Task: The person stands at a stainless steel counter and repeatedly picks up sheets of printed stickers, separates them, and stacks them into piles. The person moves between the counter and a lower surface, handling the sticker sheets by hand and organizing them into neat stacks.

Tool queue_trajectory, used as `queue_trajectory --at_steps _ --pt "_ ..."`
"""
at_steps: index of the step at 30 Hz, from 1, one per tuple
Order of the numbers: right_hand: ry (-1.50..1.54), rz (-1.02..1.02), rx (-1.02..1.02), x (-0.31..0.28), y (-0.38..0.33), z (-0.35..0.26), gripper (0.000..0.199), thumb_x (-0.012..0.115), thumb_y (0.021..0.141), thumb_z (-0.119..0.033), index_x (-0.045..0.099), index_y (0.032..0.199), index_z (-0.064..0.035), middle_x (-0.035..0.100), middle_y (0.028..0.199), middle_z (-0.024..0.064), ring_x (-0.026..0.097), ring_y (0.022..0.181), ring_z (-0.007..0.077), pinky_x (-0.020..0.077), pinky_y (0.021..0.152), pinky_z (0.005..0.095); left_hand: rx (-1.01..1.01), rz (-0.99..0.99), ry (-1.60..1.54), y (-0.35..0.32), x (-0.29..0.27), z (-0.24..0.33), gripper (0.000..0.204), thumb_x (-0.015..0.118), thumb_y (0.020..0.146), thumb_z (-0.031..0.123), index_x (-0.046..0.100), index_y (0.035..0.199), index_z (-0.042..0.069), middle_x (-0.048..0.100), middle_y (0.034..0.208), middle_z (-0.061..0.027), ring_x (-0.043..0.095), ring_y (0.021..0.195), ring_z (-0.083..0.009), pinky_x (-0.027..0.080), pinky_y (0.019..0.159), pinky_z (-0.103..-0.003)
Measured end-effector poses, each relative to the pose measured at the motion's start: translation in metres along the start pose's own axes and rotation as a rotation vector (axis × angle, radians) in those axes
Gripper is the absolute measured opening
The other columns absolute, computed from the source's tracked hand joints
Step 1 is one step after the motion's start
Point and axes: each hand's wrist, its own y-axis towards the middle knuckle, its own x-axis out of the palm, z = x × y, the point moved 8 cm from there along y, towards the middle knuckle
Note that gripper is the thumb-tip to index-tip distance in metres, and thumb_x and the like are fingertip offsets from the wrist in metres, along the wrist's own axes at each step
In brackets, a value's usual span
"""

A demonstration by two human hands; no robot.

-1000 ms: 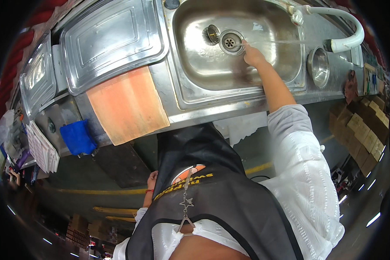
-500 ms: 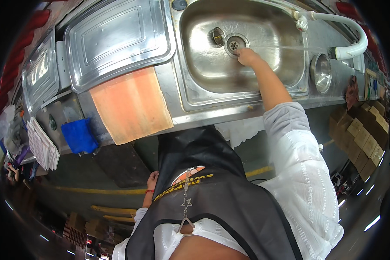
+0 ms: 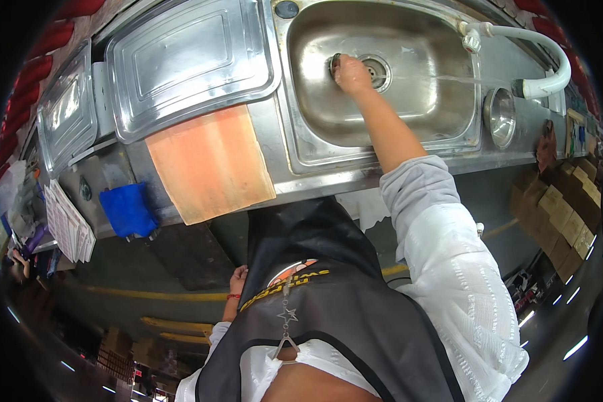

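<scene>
My right hand (image 3: 352,75) reaches down into the steel sink (image 3: 315,110), its fingers closed on a small round sink strainer (image 3: 335,65) just left of the drain (image 3: 378,72). Most of the strainer is hidden by the hand; only its dark rim shows. A thin stream of water (image 3: 442,79) runs from the white hose tap (image 3: 546,87) across the basin toward the drain. My left hand (image 3: 236,280) hangs low beside the dark apron (image 3: 295,234), partly covered by it, too small there to make out its fingers.
Left of the sink lie a large steel lid (image 3: 187,60), an orange-pink cloth (image 3: 211,167) and a blue cloth (image 3: 127,209). A steel bowl (image 3: 500,117) stands right of the basin. Cardboard boxes (image 3: 556,214) are stacked at the right.
My right hand has moved left from the drain to the strainer and taken hold of it. The drain is now uncovered by the fingers. My left hand has stayed in place.
</scene>
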Motion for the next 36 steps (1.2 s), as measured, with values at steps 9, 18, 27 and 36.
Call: queue_trajectory --at_steps 9,18,27,36 --pt "0.123 -0.231 0.118 -0.018 -0.063 0.076 0.022 0.064 0.077 -0.022 0.061 0.086 -0.0023 0.065 0.075 0.0173 0.064 0.078 0.0321 0.0513 0.07 0.0404 -0.086 0.04 0.02 0.004 0.005 0.007 0.024 0.054 0.094 0.016 0.058 0.113 0.0 0.066 0.099 -0.0063 0.06 0.09 -0.012 0.046 0.082 -0.024" --pt "1.124 -0.028 0.769 -0.075 -0.105 0.175 0.007 0.058 0.083 -0.008 0.053 0.088 -0.007 0.051 0.069 -0.0009 0.05 0.058 0.0089 0.0498 0.05 0.027 -0.012 -0.005 0.002 0.015 0.006 0.0 0.025 0.053 0.095 0.017 0.058 0.113 0.0 0.066 0.098 -0.0071 0.059 0.089 -0.0117 0.046 0.081 -0.024" --pt "0.476 -0.156 0.466 -0.008 -0.054 0.098 0.004 0.059 0.08 -0.007 0.056 0.079 -0.0043 0.056 0.074 0.0036 0.057 0.063 0.013 0.0544 0.051 0.0295 -0.095 0.051 -0.077 0.005 0.01 -0.014 0.026 0.055 0.094 0.018 0.059 0.113 0.0 0.067 0.1 -0.0067 0.06 0.092 -0.011 0.046 0.081 -0.025" --pt "-0.037 0.036 0.384 0.006 0.007 0.137 0.02 0.056 0.083 -0.022 0.064 0.089 -0.0041 0.068 0.083 0.0159 0.066 0.081 0.0323 0.0508 0.077 0.0396 -0.081 0.109 -0.032 -0.002 0.015 -0.034 0.03 0.061 0.09 0.022 0.062 0.112 0.002 0.066 0.103 -0.0061 0.06 0.095 -0.0133 0.045 0.085 -0.027"
